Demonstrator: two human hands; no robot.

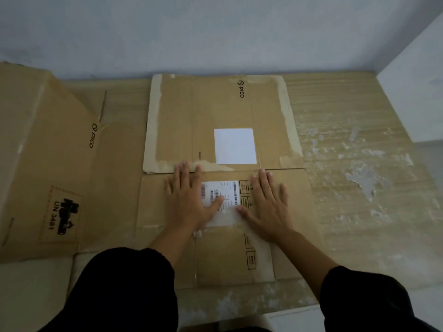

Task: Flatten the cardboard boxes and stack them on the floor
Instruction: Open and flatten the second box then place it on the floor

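A flattened brown cardboard box (pixel 223 257) lies on the floor in front of me, with a white shipping label (pixel 227 195) on it. My left hand (pixel 189 195) and my right hand (pixel 268 202) press flat on it, palms down, fingers spread, on either side of the label. Beyond it lies another flattened box (pixel 182 121) with a blank white sticker (pixel 235 146) and PICO print. At the left stands an upright PICO box (pixel 43 152), not flattened, with a UN 3481 mark.
The floor (pixel 359 164) is wood-patterned with peeling patches at the right. A pale wall (pixel 215 32) runs along the back, close behind the far box. A white wall corner (pixel 417 92) juts in at the right.
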